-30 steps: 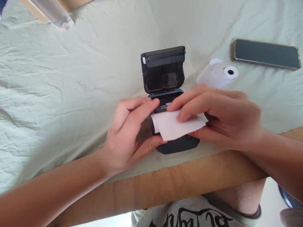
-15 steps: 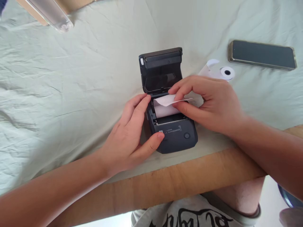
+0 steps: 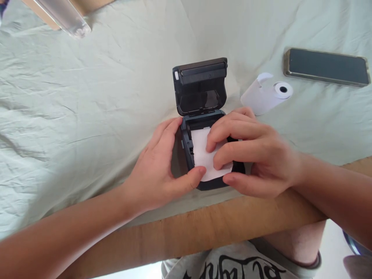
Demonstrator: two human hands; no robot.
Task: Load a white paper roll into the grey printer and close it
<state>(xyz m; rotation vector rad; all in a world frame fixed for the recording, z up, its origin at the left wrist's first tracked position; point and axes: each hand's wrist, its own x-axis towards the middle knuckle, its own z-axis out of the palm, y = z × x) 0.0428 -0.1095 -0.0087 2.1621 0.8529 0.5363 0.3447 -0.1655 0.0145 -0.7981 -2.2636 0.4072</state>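
Observation:
A small dark thermal printer point(image 3: 213, 184) lies on the cloth with its lid point(image 3: 200, 87) raised. White paper point(image 3: 205, 155) comes from its compartment and lies flat over the front of the body, covering the printing and power button there. My left hand point(image 3: 157, 166) grips the printer's left side, fingertips at the hinge corner and thumb on the paper's left edge. My right hand point(image 3: 255, 155) lies over the paper with its fingers apart, index and middle fingertips pressing on it. Its thumb rests near the paper's lower right corner. The paper roll inside is mostly hidden.
A spare roll of white paper point(image 3: 261, 97) with a loose end lies right of the lid. Beyond it is a smartphone point(image 3: 328, 66) in a clear case. A clear plastic piece point(image 3: 65, 17) sits at the upper left. The wooden table edge point(image 3: 180, 228) runs along the front.
My right hand has drawn the paper toward me, over the printer's front, and changed from pinching its end to pressing on it. My left hand stays at the printer's left side.

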